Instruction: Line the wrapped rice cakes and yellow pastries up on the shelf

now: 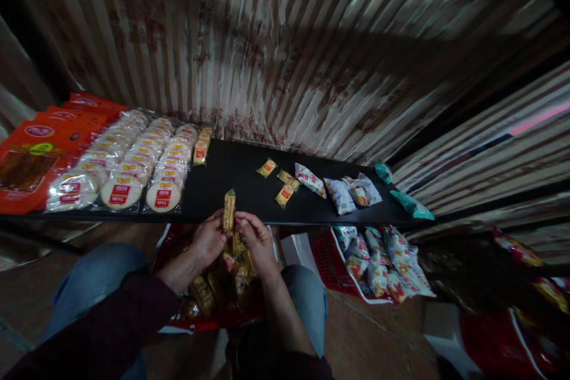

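Both of my hands meet over a red basket (162, 249) at the shelf's front edge. My left hand (209, 240) is closed on a small yellow wrapped snack (228, 212), held upright in clear wrapping. My right hand (258, 240) pinches at its right edge, thumb and fingers together. More wrapped snacks (202, 294) fill the basket below, partly hidden by my hands and forearms. On the black shelf (231, 166), a short row of the same yellow snacks (201, 147) stands to the left. A few loose yellow packets (284, 195) lie right of centre.
Orange bags (40, 148) and rows of round white crackers (119, 193) occupy the shelf's left end. White-and-red bags (310, 180) and green packets (412, 205) lie toward the right. Another red basket (327, 255) of bagged snacks stands below. Pleated sheeting (267, 41) hangs behind.
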